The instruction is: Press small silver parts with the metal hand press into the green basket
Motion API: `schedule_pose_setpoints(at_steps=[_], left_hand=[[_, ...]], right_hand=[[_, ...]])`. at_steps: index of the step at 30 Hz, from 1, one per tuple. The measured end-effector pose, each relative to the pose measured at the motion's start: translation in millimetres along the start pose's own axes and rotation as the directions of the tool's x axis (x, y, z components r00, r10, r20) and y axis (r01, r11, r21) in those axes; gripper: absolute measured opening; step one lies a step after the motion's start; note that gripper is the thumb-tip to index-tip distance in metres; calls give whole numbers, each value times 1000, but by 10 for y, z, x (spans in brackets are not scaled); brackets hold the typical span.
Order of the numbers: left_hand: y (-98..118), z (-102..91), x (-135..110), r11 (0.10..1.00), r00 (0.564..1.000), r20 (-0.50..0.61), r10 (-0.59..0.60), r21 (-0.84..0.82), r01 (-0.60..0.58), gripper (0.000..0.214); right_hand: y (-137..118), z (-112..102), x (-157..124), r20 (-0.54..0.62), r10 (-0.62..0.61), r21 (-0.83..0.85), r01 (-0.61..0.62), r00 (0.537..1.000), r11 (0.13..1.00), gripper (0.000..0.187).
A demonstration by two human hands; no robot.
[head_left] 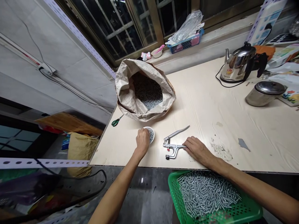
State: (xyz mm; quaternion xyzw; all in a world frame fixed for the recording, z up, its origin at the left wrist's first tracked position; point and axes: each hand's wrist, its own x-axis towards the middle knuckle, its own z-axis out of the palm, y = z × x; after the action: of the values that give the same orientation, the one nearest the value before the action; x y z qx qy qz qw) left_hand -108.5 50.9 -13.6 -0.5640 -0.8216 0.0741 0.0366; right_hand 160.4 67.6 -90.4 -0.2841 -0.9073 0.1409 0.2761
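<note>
At the left rim of a small white bowl (153, 132) is my left hand (142, 140), its fingers closed and partly over the bowl. Small silvery metal pieces (151, 135) lie in the bowl; what the fingertips hold is hidden. My right hand (195, 148) rests on the table, fingers closed on the end of the lower handle of snap-fastener pliers (173, 147). The pliers lie on their side with the jaws apart, the upper handle angled away from my hand.
Behind the bowl stands an open sack (125, 84) of metal pieces. Green-handled scissors (115, 122) lie left. A green basket (172, 189) of silvery screw-like pieces sits below the table edge. Far right are a kettle (238, 63) and a lidded metal pot (260, 96).
</note>
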Motion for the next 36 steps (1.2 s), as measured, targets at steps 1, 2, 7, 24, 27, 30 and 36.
schedule_pose_setpoints(at_steps=[1,2,7,24,27,30,36], left_hand=[[5,11,0,999,999,-14,31,33,-30,28],[10,17,5,996,998,-24,64,64,-62,29],[17,-78,35,990,992,-54,118,84,-113,27],[30,279,-907,909,922,-117,370,-161,-385,28],[65,229,-886,896,903,-60,426,-108,-430,26],[93,189,-898,870,873,14,487,-88,-484,23],[131,183,-843,815,947,-4,323,-508,-280,19]], right_hand=[[-1,-1,2,-3,0,-2,0,1000,1000,15],[-3,-4,4,-4,0,-3,0,1000,1000,15],[-14,-15,13,-11,-1,-6,1,1000,1000,14],[2,-23,9,13,12,-17,-12,1000,1000,14],[-1,-29,11,12,13,-18,-12,1000,1000,13],[-3,-37,11,18,13,-13,-12,1000,1000,13],[-4,-43,16,17,4,-39,-3,1000,999,14]])
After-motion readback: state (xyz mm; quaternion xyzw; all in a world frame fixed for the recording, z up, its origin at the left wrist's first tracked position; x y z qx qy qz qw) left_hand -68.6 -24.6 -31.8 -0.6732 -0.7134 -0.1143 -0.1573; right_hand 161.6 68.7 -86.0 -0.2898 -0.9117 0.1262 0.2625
